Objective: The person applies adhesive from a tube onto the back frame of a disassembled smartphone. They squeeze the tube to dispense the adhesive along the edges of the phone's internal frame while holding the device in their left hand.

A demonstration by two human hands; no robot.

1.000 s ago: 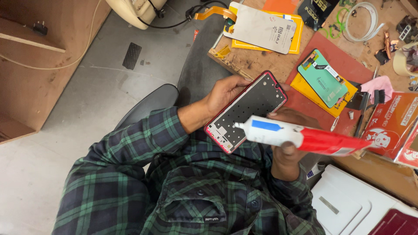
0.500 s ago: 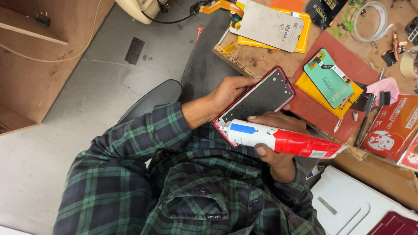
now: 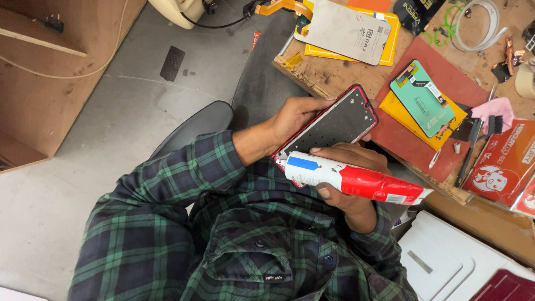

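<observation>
Shows the nozzle of the red and white tube (image 3: 368,183) drawn closer to the near corner of the phone frame (image 3: 334,125) than a second ago, with the frame tipped a little more upright toward the bench

Nearest, over the green plaid shirt (image 3: 234,245): finds the right hand (image 3: 345,156) wrapped round the tube, fingers curled over the top and thumb beneath, closed firmly on it. Lays the tube almost crosswise, nozzle toward the person's left and crimped tail toward the right, touching or just short of the frame's near corner; cannot tell which

Just beyond: has the left hand (image 3: 292,117) clasped on the frame's left edge, fingers closed round it from behind, dark inner face turned up. Runs the frame's long axis away and rightward from the body, so meets the tube at a slant, near corner against the nozzle. Puts both hands on the work, right nearer the body, nothing between nozzle and frame

Farther, on the wooden bench (image 3: 329,72): sets a red mat (image 3: 446,78) just past the frame, bearing a green-backed display panel (image 3: 422,97) on a yellow packet (image 3: 404,114), a pink cloth (image 3: 496,106) beside it, red boxes (image 3: 501,161) to the right. Farthest: leaves a grey pouch (image 3: 348,30) and a white cable coil (image 3: 473,28) well apart from the hands
</observation>
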